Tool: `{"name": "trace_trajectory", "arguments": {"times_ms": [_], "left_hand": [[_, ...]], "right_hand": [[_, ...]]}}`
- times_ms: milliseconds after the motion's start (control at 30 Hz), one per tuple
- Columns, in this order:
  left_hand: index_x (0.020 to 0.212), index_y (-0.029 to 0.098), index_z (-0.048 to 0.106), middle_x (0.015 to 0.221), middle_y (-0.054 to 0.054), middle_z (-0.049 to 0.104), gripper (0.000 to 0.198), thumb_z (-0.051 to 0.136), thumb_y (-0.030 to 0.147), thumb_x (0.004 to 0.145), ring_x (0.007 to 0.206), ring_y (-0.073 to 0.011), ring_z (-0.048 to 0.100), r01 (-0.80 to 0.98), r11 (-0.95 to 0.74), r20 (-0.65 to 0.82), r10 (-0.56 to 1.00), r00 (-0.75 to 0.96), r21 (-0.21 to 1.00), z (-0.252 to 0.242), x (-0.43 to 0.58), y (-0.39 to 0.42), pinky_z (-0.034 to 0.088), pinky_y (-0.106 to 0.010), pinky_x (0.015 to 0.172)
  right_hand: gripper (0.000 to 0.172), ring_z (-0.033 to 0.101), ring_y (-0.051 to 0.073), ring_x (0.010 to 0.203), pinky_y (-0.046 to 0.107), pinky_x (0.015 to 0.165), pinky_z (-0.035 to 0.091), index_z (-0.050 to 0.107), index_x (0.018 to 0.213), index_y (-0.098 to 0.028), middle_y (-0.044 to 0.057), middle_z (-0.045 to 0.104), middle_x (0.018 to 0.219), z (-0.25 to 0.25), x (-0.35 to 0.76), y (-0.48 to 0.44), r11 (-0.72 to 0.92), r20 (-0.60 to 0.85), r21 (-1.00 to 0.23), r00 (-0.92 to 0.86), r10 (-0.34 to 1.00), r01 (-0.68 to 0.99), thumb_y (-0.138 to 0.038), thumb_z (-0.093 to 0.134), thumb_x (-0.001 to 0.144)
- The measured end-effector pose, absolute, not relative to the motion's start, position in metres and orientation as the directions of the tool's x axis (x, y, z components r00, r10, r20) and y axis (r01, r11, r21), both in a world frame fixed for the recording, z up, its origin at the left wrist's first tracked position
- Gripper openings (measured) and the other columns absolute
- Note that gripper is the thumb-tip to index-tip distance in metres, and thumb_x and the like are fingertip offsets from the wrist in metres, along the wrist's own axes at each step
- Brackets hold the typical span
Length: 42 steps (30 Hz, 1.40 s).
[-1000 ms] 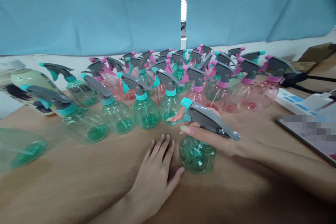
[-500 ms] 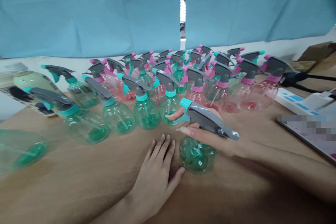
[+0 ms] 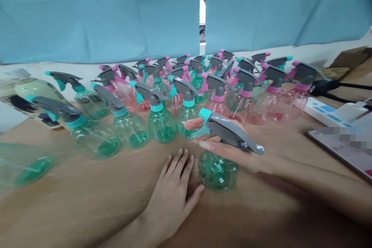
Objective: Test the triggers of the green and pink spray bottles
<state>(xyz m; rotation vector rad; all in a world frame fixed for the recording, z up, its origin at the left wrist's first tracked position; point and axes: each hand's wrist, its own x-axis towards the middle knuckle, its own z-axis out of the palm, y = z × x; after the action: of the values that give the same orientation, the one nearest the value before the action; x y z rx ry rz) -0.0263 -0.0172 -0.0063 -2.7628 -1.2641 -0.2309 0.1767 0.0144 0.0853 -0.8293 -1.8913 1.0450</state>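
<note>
Both hands work at a green spray bottle (image 3: 218,170) standing upright on the wooden table (image 3: 87,201). Just left of that bottle, the left hand (image 3: 174,197) lies flat and open on the wood, its thumb tip touching the bottle's base. From the right, the right hand (image 3: 229,147) wraps the bottle's neck beneath the grey trigger head (image 3: 229,131). Behind that bottle stand the green bottles (image 3: 161,122); farther behind it, right, the pink bottles (image 3: 244,100); beyond all, a blue curtain (image 3: 101,11).
</note>
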Motion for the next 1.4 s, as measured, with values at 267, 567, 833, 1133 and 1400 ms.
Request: {"name": "trace_trajectory", "arguments": {"times_ms": [267,567,833,1133,1400], "left_hand": [[0.139,0.003,0.042,0.145,-0.020,0.041,0.060,0.046,0.045,0.096,0.135,-0.0328,0.036,0.755,-0.655,0.184,0.741,0.646,-0.018,-0.006,-0.026,-0.017,0.034,-0.052,0.107],[0.140,0.005,0.041,0.145,-0.018,0.043,0.059,0.047,0.044,0.096,0.135,-0.0328,0.036,0.752,-0.659,0.225,0.735,0.639,0.016,-0.009,-0.027,-0.017,0.032,-0.051,0.108],[0.139,0.004,0.042,0.145,-0.018,0.043,0.059,0.046,0.044,0.096,0.135,-0.0321,0.035,0.749,-0.662,0.213,0.733,0.646,0.007,-0.008,-0.027,-0.017,0.032,-0.052,0.108],[0.139,0.005,0.042,0.145,-0.018,0.042,0.058,0.045,0.044,0.096,0.135,-0.0318,0.035,0.752,-0.659,0.212,0.734,0.645,-0.008,-0.009,-0.027,-0.017,0.033,-0.052,0.107],[0.139,0.005,0.043,0.145,-0.018,0.043,0.058,0.048,0.044,0.095,0.135,-0.0324,0.035,0.749,-0.662,0.235,0.730,0.641,0.016,-0.010,-0.027,-0.018,0.031,-0.051,0.108]], "right_hand": [[0.035,0.061,0.012,0.061,0.030,0.066,0.055,0.061,0.114,-0.016,0.007,0.068,0.093,0.083,0.176,0.015,0.450,0.351,-0.882,-0.446,0.824,0.138,-0.025,0.059,0.080],[0.037,0.069,0.018,0.073,0.032,0.068,0.057,0.062,0.115,-0.014,0.010,0.070,0.105,0.079,0.175,0.016,0.468,0.386,-0.877,-0.426,0.818,0.106,-0.026,0.060,0.079],[0.039,0.069,0.018,0.084,0.031,0.075,0.057,0.063,0.119,-0.017,0.010,0.069,0.112,0.080,0.176,0.016,0.481,0.389,-0.869,-0.437,0.811,0.120,-0.022,0.060,0.080],[0.031,0.069,0.019,0.089,0.031,0.075,0.058,0.064,0.110,-0.017,0.011,0.067,0.115,0.074,0.174,0.018,0.480,0.422,-0.876,-0.410,0.809,0.045,-0.021,0.062,0.079],[0.030,0.067,0.019,0.098,0.030,0.077,0.056,0.060,0.108,-0.019,0.009,0.069,0.111,0.083,0.176,0.015,0.473,0.384,-0.874,-0.438,0.812,0.109,-0.020,0.059,0.079]]}}
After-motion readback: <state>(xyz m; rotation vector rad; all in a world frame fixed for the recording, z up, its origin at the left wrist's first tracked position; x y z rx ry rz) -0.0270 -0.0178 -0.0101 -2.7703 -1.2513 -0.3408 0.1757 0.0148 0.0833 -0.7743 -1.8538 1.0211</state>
